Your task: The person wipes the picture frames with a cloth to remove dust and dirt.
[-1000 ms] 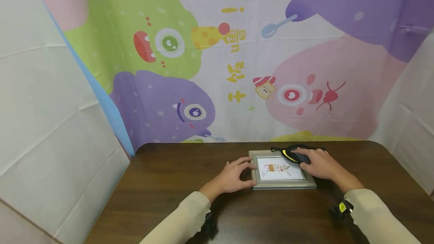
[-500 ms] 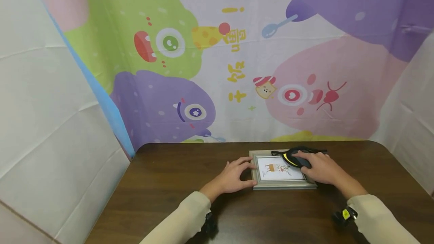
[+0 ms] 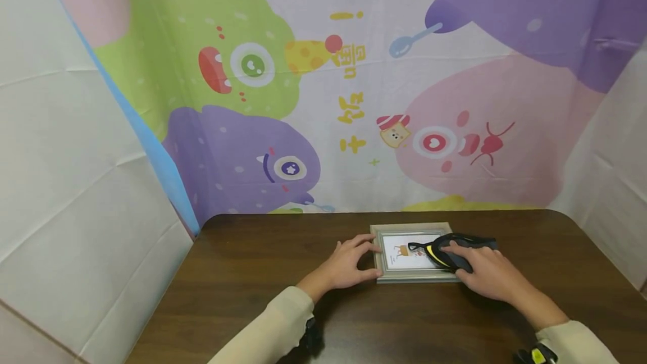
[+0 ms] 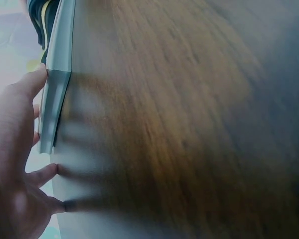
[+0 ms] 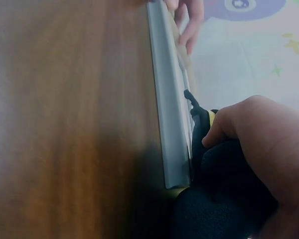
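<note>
A picture frame (image 3: 417, 278) with silvery molding and a small deer-like print lies flat on the table. My left hand (image 3: 349, 264) rests at its left edge, fingers spread and fairly straight; in the left wrist view, the left thumb touches the frame's side (image 4: 55, 99). A dark, soft-looking fabric thing (image 3: 448, 261) with a yellow stripe and a thin black loop sits over the right part of the print. My right hand (image 3: 490, 275) grips it from the right. The right wrist view shows the thumb pressing into the dark fabric (image 5: 217, 167). The lower right frame corner is hidden.
The brown wooden table (image 3: 242, 274) spreads to both sides. A cartoon-printed cloth (image 3: 354, 184) hangs behind it, with pale panels (image 3: 91, 184) at the sides. Dark wrist-worn devices sit at both cuffs, the left one (image 3: 310, 336) close to the tabletop.
My right hand has drawn the dark fabric thing from the frame's upper right edge toward me and to the right, down across the print. The left hand and frame stay in place.
</note>
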`<state>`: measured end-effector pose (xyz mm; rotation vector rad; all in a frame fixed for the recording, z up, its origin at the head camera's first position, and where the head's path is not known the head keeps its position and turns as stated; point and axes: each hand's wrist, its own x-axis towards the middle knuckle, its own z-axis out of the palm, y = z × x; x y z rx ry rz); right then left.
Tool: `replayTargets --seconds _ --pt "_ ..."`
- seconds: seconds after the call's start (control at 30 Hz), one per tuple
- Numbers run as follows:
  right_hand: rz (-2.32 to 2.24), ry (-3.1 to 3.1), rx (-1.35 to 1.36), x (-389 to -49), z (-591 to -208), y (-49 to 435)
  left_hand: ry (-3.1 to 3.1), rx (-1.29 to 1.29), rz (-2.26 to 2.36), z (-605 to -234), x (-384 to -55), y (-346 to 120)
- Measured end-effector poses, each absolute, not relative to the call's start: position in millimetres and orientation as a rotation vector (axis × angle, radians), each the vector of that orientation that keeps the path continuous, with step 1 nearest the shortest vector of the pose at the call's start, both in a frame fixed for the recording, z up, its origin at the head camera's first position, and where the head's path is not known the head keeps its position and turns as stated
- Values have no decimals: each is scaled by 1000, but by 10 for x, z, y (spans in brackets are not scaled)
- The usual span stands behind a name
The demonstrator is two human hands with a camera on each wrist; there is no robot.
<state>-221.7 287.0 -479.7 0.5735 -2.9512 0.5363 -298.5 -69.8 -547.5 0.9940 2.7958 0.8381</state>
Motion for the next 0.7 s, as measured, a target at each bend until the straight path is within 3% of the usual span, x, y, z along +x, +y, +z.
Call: replayTargets --seconds 0.33,0.7 --pt "562 -2962 558 -1922 -4822 2833 2793 965 815 -5517 -2987 -701" --pt "541 -2936 600 -1936 -4798 2838 2794 968 810 -5547 -3013 -693"
